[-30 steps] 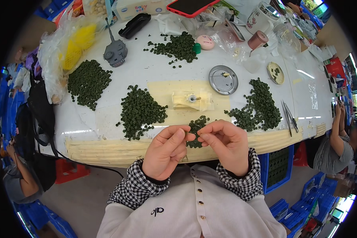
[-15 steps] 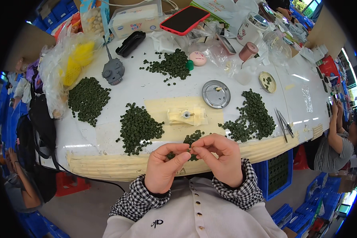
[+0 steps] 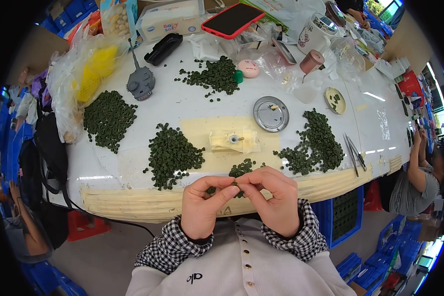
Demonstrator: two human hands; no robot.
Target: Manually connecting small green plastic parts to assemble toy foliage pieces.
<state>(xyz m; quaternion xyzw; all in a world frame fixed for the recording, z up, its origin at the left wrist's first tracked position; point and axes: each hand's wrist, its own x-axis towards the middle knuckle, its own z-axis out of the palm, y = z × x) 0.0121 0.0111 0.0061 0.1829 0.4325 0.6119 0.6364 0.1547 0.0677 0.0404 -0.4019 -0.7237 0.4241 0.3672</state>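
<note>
1. A tiny dark green piece (image 3: pixel 235 184), mostly hidden, sits pinched between left hand (image 3: pixel 204 206) and right hand (image 3: pixel 271 200) at the surface (image 3: pixel 182 108) edge.
2. Small matte green pieces (image 3: pixel 172 154) lie heaped; tape strips look creamy.

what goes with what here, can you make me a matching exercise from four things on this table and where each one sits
Things:
1. red phone
2. round metal lid
3. tweezers
4. yellow bag

Places:
A. near the table's right front edge
B. far left side of the table
C. far edge, top middle
D. centre, right of the taped block

Pairs: 1-C, 2-D, 3-A, 4-B
</note>
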